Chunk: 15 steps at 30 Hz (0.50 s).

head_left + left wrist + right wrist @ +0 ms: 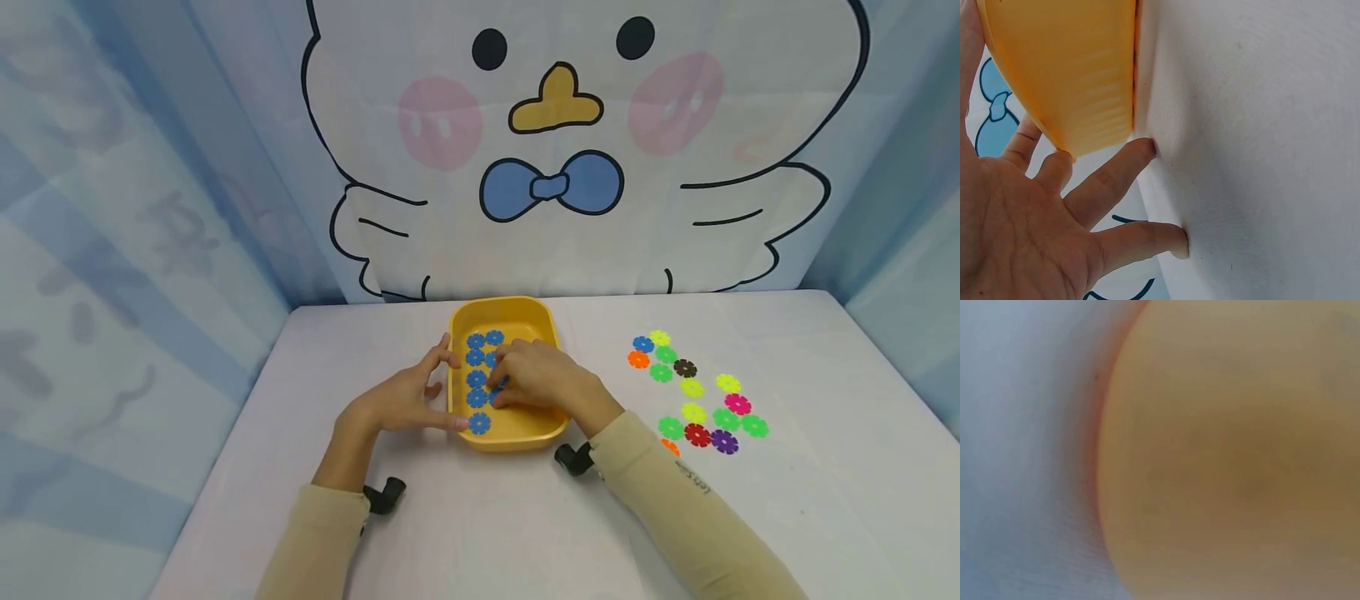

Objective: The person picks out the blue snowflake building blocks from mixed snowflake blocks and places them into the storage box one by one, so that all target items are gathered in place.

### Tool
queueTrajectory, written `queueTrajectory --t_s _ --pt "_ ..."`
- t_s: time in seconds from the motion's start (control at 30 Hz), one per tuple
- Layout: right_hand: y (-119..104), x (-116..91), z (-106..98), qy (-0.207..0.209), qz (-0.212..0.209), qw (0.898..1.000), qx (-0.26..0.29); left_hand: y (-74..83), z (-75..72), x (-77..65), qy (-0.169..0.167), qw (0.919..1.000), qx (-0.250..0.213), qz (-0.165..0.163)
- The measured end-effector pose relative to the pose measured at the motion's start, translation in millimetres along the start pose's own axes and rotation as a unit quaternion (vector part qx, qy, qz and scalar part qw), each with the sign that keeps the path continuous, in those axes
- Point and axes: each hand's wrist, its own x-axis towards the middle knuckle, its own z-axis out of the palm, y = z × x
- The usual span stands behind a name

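Observation:
In the head view a yellow tray (517,310) holds several flat blue flower-shaped pieces (476,378), in two columns along its left half. My left hand (401,398) is spread at the tray's left side, thumb and index finger at the rim. In the left wrist view one finger of the left hand (1029,219) meets the rim, while two straighter fingers touch the tabletop. My right hand (540,373) reaches over the right rim, its curled fingers and thumb pinching a blue flower piece (495,398) low in the second column. The right wrist view shows only the tray's blurred wall (1222,456).
Loose flower pieces in green, yellow, red, purple, orange and other colours lie to the right on the white table (825,500), such as a purple one (724,442). The right sleeve (675,500) partly covers an orange one. A cartoon-printed curtain (555,250) hangs behind the table.

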Motion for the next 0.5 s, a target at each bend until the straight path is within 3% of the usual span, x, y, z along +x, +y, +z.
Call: queueTrajectory --t_s 0.5 --pt "-0.1 1.0 0.7 0.027 -0.003 0.999 -0.020 -1.4 1.0 0.6 0.000 1.0000 -0.001 -0.002"
